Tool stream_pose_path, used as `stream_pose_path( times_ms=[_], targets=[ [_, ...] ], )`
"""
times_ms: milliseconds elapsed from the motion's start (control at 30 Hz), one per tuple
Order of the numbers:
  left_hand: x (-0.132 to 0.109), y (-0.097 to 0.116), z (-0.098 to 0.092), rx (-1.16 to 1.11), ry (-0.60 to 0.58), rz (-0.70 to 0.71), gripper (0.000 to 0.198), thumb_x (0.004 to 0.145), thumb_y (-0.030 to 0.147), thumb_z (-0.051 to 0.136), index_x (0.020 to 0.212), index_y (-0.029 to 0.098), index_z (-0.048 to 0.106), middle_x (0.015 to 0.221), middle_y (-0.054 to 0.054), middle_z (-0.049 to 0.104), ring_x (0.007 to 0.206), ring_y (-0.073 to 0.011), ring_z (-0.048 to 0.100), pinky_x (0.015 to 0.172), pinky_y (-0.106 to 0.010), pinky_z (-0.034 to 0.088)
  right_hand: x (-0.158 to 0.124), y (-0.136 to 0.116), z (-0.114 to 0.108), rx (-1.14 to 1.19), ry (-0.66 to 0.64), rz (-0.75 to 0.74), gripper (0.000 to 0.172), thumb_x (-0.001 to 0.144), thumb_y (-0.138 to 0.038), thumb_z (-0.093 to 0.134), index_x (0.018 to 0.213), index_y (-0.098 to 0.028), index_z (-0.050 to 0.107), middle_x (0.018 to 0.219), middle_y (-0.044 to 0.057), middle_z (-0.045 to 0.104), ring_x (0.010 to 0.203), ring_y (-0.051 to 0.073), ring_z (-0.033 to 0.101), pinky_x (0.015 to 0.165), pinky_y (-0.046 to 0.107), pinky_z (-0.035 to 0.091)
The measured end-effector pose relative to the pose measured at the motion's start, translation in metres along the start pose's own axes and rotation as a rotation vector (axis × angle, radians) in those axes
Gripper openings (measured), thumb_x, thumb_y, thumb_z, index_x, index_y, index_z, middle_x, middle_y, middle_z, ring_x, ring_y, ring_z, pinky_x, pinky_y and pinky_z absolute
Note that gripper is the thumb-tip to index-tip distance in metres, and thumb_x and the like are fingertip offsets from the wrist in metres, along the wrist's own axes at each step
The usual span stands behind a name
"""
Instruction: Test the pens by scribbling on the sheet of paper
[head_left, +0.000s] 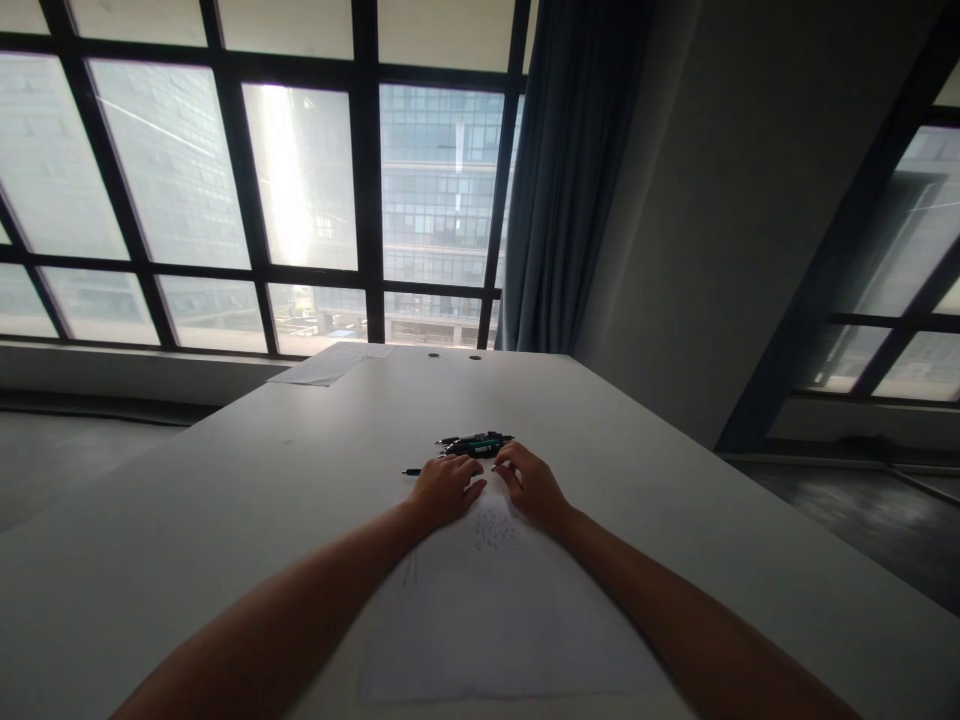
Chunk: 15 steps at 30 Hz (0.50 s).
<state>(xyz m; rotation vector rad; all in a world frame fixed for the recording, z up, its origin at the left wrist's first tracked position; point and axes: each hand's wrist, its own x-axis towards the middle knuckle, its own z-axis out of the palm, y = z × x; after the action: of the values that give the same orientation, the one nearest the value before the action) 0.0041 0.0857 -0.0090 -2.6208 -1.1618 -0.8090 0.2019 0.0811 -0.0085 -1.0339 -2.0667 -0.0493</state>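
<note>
A white sheet of paper (pixel 495 610) with small scribbles near its far end lies on the white table (pixel 225 520) in front of me. Both my hands rest at the sheet's far edge. My left hand (pixel 444 488) has its fingers curled, with the tip of a dark pen (pixel 412 472) sticking out to its left. My right hand (pixel 531 484) lies beside it, fingers bent down on the paper. Just beyond the fingertips is a small pile of dark pens (pixel 477 443). What either hand holds is hard to make out.
More sheets of paper (pixel 330 364) lie at the table's far left corner. Large windows (pixel 300 190) and a blue curtain (pixel 570 180) stand behind the table. A grey wall is at the right, floor on both sides.
</note>
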Motion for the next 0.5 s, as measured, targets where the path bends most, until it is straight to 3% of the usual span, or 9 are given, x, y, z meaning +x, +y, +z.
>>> stream_pose_path(
  times_ms=[200,500],
  targets=[
    [0.001,0.003,-0.004,0.035,-0.082,-0.073,0.022,0.089,0.035,0.047,0.095,0.020,0.063,0.092,-0.004,0.070,0.084,-0.0199,0.065,0.072,-0.030,0.047,0.000,0.021,-0.013,-0.297,-0.124,0.062,0.013,0.083,-0.008,0.049,0.084,-0.018,0.059,0.098,0.005,0.063,0.085,0.016,0.057,0.077,0.029,0.038],
    [0.002,0.006,-0.005,0.077,-0.126,-0.187,0.027,0.091,0.032,0.039,0.097,0.020,0.062,0.094,-0.007,0.069,0.088,-0.0223,0.065,0.075,-0.033,0.048,-0.003,0.023,-0.012,-0.366,-0.112,0.151,0.010,0.080,-0.016,0.056,0.078,-0.017,0.065,0.089,0.003,0.065,0.076,0.014,0.057,0.077,0.028,0.035]
  ],
)
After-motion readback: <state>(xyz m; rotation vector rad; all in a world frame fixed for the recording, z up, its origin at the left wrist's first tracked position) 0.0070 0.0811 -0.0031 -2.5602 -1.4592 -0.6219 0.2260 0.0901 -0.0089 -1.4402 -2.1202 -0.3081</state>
